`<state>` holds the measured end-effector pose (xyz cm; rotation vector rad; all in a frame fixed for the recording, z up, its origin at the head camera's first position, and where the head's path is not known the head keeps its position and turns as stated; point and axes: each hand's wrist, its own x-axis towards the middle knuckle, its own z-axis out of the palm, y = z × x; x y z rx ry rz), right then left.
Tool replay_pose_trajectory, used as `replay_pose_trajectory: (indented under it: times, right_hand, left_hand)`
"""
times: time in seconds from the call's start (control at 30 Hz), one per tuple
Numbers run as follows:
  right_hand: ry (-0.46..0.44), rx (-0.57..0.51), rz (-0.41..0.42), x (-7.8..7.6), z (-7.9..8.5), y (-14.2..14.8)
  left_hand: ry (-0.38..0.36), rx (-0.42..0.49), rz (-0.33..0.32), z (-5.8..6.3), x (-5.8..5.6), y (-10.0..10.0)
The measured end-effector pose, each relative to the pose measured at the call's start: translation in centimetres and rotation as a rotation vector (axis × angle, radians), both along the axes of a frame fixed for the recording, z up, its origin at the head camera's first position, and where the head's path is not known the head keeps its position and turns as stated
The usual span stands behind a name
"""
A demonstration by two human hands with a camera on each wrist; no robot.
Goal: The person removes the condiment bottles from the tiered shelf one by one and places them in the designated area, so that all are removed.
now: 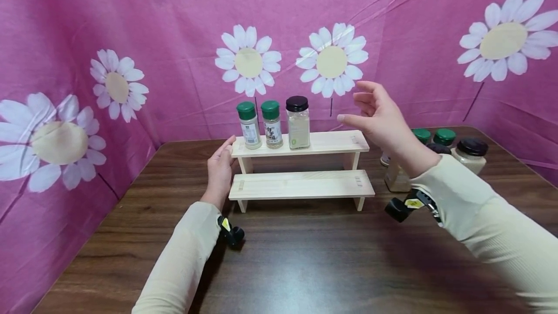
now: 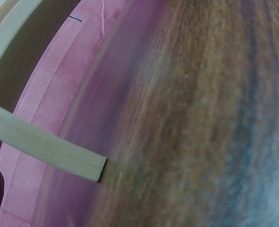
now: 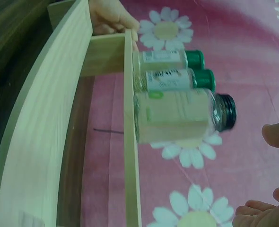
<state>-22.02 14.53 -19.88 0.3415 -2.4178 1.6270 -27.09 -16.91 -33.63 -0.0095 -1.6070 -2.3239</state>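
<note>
A two-tier wooden rack (image 1: pixel 301 185) stands on the table. Two small green-capped spice jars (image 1: pixel 249 127) and a larger black-lidded jar (image 1: pixel 298 125) stand upright on its upper shelf, toward the left. My left hand (image 1: pixel 219 171) grips the left end of that shelf; the right wrist view shows its fingers (image 3: pixel 113 14) at the shelf end. In the left wrist view, part of the rack (image 2: pixel 49 146) shows. My right hand (image 1: pixel 383 120) hovers above and beyond the shelf's right end, thumb and fingers spread apart, holding nothing.
Behind my right forearm, several more jars stand on the table at the right, with green caps (image 1: pixel 444 135) and black lids (image 1: pixel 472 147); my arm partly hides them. A pink cloth (image 1: pixel 183 62) with daisies hangs behind the brown wooden table (image 1: pixel 305 256).
</note>
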Motion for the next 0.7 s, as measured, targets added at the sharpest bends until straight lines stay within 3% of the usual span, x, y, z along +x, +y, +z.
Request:
replay_pose_trajectory:
  times: [0.23,0.7]
  right_hand:
    - [-0.021,0.017,0.069,-0.7,-0.6,-2.1]
    - [-0.073,-0.062,0.085,-2.0,-3.1,-5.5]
  left_hand:
    - [0.001,-0.006,-0.001,0.1,0.2,0.0]
    - [-0.002,-0.018,0.004,0.0,0.1,0.0]
